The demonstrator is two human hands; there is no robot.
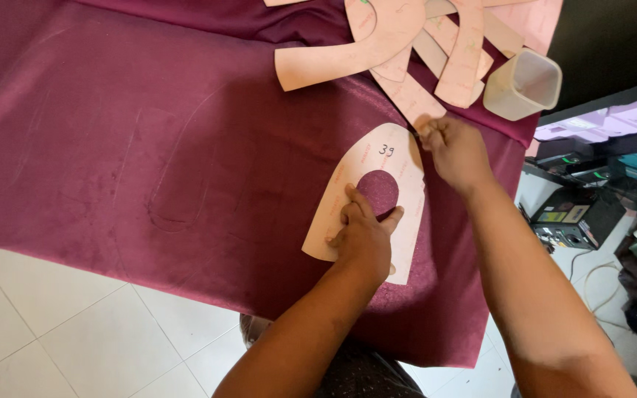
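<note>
pressing a horseshoe template flat on maroon cloth

holding down the pale pink card template (366, 199), the left hand (363, 236) lies spread with fingers and thumb pushing on the card beside its oval cut-out; it pins rather than grips. just beyond, the right hand (455, 151) is pinched shut at the template's far rounded edge, apparently around a small marker, though what it holds is too hidden to tell. the template is a broad arch with an open centre, lying flat on the maroon velvet fabric (149, 147) directly under both hands, handwriting near its top. as a judgement: if the left hand eases or the soft pile creeps, the card could slide and any traced outline would come out skewed; the cloth draping off the surface's near edge may also tug it. farther past the right hand sits a heap of similar card pieces (407, 44) and a translucent plastic cup (523, 85).
</note>
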